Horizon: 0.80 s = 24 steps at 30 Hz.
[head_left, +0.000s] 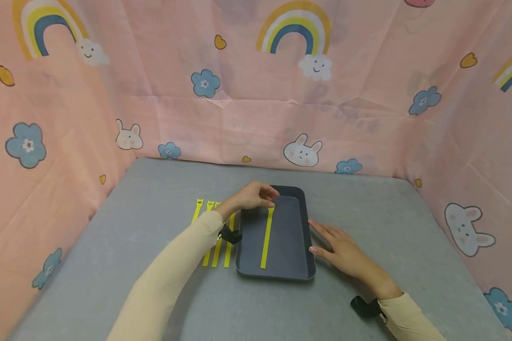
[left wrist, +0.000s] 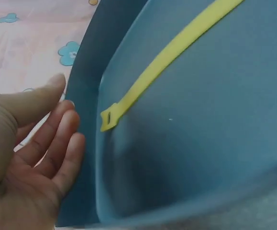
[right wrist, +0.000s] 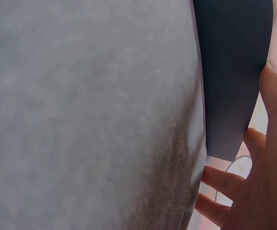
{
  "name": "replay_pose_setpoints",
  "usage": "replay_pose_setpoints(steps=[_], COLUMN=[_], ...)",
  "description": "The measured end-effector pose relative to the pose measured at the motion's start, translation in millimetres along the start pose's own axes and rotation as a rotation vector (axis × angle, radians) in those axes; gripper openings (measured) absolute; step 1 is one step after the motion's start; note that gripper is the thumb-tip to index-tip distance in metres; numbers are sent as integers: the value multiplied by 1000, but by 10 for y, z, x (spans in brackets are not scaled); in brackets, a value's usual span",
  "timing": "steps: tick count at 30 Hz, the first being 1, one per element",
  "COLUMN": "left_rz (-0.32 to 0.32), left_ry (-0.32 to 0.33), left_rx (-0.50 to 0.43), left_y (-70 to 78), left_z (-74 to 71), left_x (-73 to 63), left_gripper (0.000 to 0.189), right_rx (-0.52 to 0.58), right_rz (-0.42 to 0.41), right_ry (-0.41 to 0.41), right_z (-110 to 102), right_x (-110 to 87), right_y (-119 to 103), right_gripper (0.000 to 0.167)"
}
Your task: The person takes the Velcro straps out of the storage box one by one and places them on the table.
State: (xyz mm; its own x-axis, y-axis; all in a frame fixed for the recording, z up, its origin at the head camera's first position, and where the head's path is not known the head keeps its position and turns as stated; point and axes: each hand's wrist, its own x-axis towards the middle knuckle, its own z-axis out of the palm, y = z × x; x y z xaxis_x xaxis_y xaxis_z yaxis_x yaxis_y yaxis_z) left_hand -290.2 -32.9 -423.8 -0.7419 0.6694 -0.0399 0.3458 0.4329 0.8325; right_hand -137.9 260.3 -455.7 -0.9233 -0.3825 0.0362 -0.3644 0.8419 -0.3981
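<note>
A dark blue-grey rectangular tray (head_left: 289, 237) lies on the table, with one yellow hook-and-loop cable tie (head_left: 267, 241) lengthwise inside it. Over the tray's far end is my left hand (head_left: 256, 195), its fingers loosely bent. In the left wrist view the slotted head of the yellow cable tie (left wrist: 171, 51) lies apart from those fingers, and nothing shows between them and the thumb. My right hand (head_left: 343, 251) touches the tray's right side with outstretched fingertips. Several more yellow cable ties (head_left: 228, 246) lie left of the tray, partly hidden by my left forearm.
The grey table (head_left: 367, 203) meets a pink printed cloth (head_left: 247, 123) at the back and both sides. Black wrist cameras sit on my left wrist (head_left: 230, 234) and right wrist (head_left: 364, 308). Bare tabletop shows right of the tray.
</note>
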Motion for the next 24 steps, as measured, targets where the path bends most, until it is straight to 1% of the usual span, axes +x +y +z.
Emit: replay_pose_setpoints(steps=[2,5,8,11,14,17,21,24], left_rz=[9,27,32,17,10,16,5,-5], left_ry=[9,42,79,86,67,47,39,41], left_rx=[-45,-124,-161,-140,-122,-95,-33,3], left_y=[33,79,100,81,36,-19,-76,-84], left_z=[-19,-51,-71,-60,-29,7,41,53], left_x=[10,37,64,92,121,138,124,107], left_gripper=[40,40,39,38,38,37,36,35], right_rx=[-2,-1,4,4,3,-2,3,9], right_rz=[2,-3,-8,-14,-13,-10,-3,-3], right_ry=[-2,2,7,8,7,7,-3,-7], right_z=[1,2,2,-3,-10,-9,-7,-8], right_x=[-2,-2,2,5,2,2,-1,-4], right_y=[1,5,10,8,0,0,0,-2], right_gripper=[70,70,70,70,70,70,70,70])
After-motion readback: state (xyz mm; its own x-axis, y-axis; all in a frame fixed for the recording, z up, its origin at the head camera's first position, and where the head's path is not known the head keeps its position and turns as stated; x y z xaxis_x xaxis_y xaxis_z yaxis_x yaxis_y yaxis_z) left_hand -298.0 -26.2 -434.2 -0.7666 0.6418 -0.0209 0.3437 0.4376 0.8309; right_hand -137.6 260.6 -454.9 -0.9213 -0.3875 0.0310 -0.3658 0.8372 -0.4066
